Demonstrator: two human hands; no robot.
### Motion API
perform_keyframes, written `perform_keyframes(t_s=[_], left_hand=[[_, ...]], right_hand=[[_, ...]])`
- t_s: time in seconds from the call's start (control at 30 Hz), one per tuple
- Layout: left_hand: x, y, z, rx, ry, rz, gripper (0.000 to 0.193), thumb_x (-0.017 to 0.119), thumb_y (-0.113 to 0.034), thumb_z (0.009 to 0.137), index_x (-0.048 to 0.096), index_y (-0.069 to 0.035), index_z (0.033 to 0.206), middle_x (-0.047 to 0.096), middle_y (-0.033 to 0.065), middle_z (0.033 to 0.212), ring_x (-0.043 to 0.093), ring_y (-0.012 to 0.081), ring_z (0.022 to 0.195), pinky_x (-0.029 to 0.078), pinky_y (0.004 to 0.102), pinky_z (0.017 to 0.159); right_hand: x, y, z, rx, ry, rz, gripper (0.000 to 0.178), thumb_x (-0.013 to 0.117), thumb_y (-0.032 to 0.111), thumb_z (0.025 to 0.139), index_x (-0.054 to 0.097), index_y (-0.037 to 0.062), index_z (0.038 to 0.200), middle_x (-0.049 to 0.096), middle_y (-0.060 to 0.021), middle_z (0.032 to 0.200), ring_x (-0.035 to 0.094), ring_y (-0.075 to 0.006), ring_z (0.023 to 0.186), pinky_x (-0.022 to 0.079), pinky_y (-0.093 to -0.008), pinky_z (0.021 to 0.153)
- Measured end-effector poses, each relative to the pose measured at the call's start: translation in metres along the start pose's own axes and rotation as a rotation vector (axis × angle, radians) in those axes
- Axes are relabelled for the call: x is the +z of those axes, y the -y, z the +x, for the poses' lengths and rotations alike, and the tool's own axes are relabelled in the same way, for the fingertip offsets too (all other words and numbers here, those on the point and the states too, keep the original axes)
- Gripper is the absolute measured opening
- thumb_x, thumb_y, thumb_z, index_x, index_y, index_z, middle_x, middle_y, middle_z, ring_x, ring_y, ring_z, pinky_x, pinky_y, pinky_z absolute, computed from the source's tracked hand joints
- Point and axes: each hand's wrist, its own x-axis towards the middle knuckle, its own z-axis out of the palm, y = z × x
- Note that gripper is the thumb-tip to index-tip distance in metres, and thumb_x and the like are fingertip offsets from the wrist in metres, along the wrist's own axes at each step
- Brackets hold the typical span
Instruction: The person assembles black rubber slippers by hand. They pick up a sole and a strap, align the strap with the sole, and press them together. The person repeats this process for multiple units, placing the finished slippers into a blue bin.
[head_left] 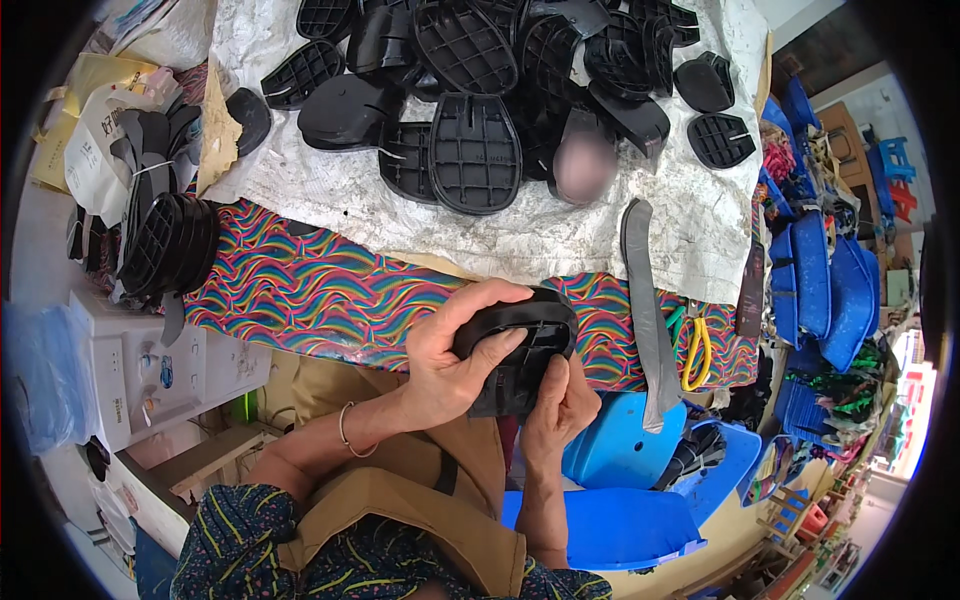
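Between my two hands, over the table's near edge, is a black shoe heel (527, 343) with a raised rim and a ribbed hollow. My left hand (447, 350) grips its left side, fingers over the far rim and thumb on the hollow. My right hand (560, 405) is closed on its lower right side, the thumb pressed to the edge. Dark material, partly hidden by my hands, hangs below the heel. A long black strip (646, 310) lies right of my hands, its near end past the table edge. Many loose black heels (475, 153) are piled ahead, grid sides showing on several.
A worn white sheet (300, 190) covers the far part of the table, over a wavy multicoloured cloth (300, 285). Yellow-handled scissors (697, 355) lie at the right. Stacked heels (170, 245) stand at the left. Blue bins (610, 525) and a blue stool (625, 440) are at the lower right.
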Motion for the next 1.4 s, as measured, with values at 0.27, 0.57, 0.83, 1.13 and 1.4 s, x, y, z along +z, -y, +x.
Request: perform_keyframes(t_s=[0.27,0.57,0.83,1.13,1.4], left_hand=[[-0.001,-0.002,0.003,-0.160,0.101,-0.143,0.036,0.071,0.000,0.086,0.060,0.001,0.120,0.063,0.0087,0.118,0.062,0.0157,0.108,0.050,0.0289,0.091],[-0.015,-0.008,0.026,-0.484,0.465,-0.503,0.068,0.069,-0.007,0.090,0.032,-0.005,0.147,0.048,0.0120,0.136,0.053,0.0195,0.122,0.042,0.0344,0.105],[-0.017,0.013,0.015,-0.761,0.357,-1.073,0.060,0.051,-0.035,0.102,0.031,-0.004,0.149,0.048,0.0190,0.142,0.057,0.0257,0.120,0.047,0.0405,0.101],[0.001,-0.009,-0.016,-0.501,0.359,-0.297,0.045,0.039,-0.024,0.108,0.041,0.005,0.143,0.061,0.0068,0.118,0.056,0.0105,0.105,0.048,0.0292,0.089],[0.010,0.012,-0.024,-0.129,0.259,0.233,0.029,0.045,-0.018,0.104,0.052,0.002,0.124,0.058,0.0182,0.066,0.062,0.0328,0.059,0.046,0.0399,0.054]], right_hand=[[-0.016,0.006,0.019,-0.041,0.094,-0.006,0.035,0.051,0.018,0.101,0.060,-0.0049,0.126,0.072,-0.0185,0.097,0.068,-0.0180,0.081,0.052,-0.0321,0.074],[-0.006,0.006,0.020,0.069,-0.139,0.283,0.036,0.046,0.025,0.105,0.065,-0.0040,0.114,0.068,-0.0068,0.098,0.061,-0.0119,0.087,0.048,-0.0295,0.075],[-0.019,-0.003,0.032,-0.009,-0.269,0.453,0.036,0.046,0.031,0.106,0.064,-0.0006,0.104,0.067,-0.0036,0.089,0.062,-0.0084,0.076,0.050,-0.0237,0.065],[-0.010,-0.001,0.032,-0.093,-0.373,0.176,0.034,0.045,0.028,0.107,0.061,0.0005,0.097,0.059,-0.0001,0.083,0.051,-0.0052,0.074,0.043,-0.0221,0.065],[-0.008,-0.006,0.023,-0.127,-0.421,0.055,0.035,0.043,0.029,0.107,0.059,0.0008,0.093,0.054,0.0001,0.079,0.045,-0.0073,0.071,0.037,-0.0245,0.062]])
